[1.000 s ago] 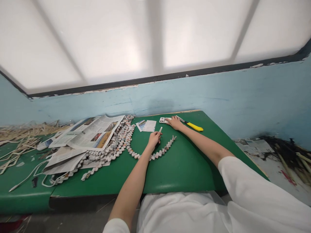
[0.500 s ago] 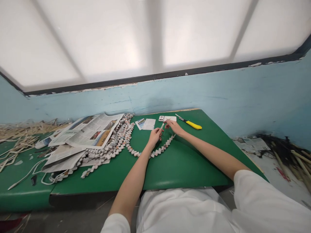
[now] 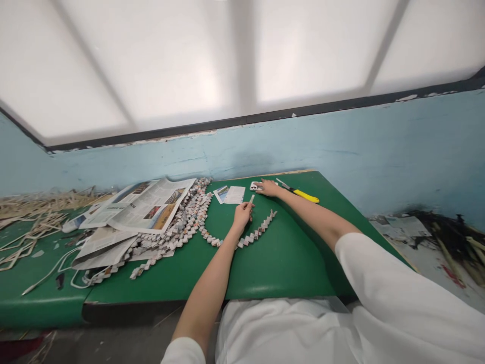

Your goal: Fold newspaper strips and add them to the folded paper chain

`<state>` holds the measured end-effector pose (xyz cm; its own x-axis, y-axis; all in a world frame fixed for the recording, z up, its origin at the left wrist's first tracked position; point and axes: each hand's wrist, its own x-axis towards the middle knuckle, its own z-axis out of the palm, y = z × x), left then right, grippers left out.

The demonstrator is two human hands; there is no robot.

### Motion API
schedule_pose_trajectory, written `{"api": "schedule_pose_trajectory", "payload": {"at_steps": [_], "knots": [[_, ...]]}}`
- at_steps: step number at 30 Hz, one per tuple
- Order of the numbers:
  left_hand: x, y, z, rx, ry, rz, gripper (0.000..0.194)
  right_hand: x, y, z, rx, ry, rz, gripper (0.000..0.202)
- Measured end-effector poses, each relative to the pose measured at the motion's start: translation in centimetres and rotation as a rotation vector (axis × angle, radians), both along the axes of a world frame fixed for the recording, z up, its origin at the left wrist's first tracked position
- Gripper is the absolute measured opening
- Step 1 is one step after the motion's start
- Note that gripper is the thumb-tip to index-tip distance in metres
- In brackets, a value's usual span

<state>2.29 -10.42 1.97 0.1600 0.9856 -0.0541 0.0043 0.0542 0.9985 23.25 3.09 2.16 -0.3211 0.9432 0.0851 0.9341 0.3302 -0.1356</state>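
My left hand (image 3: pixel 242 214) is closed, pinching a small folded paper strip (image 3: pixel 252 198) that points up from its fingertips. My right hand (image 3: pixel 269 188) lies over a white smartphone (image 3: pixel 254 186), its fingers stretched across it and hiding much of it. A zigzag chain of folded newspaper (image 3: pixel 261 229) curves over the green table below both hands, partly covered by my left forearm. Beyond my left hand lie small cut paper pieces (image 3: pixel 235 195), one printed with a picture. A yellow-handled utility knife (image 3: pixel 305 195) rests right of the phone, blade showing.
Newspaper sheets (image 3: pixel 151 207) cover a heap of folded paper chains (image 3: pixel 185 222) at the left. White cables (image 3: pixel 49 275) and thin wooden strips (image 3: pixel 34 230) lie farther left. The green table (image 3: pixel 280 273) meets a blue wall behind; sticks and debris lie on the floor to the right.
My right hand has moved away from the paper strip, forward onto the phone. My left hand still holds the strip in much the same place.
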Motion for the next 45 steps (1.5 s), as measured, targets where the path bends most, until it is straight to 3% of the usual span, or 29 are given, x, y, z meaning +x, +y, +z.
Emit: {"api": "schedule_pose_trajectory", "payload": {"at_steps": [6, 15, 45], "knots": [[0.24, 0.19, -0.01, 0.005, 0.012, 0.007, 0.036, 0.29, 0.21, -1.06, 0.045, -0.081, 0.086, 0.06], [0.26, 0.24, -0.18, 0.013, 0.02, 0.001, 0.039, 0.2, 0.07, -0.69, 0.053, -0.095, 0.131, 0.058], [0.32, 0.1, -0.12, -0.015, 0.038, 0.017, 0.031, -0.02, 0.1, -0.7, 0.04, -0.101, 0.121, 0.059]]}}
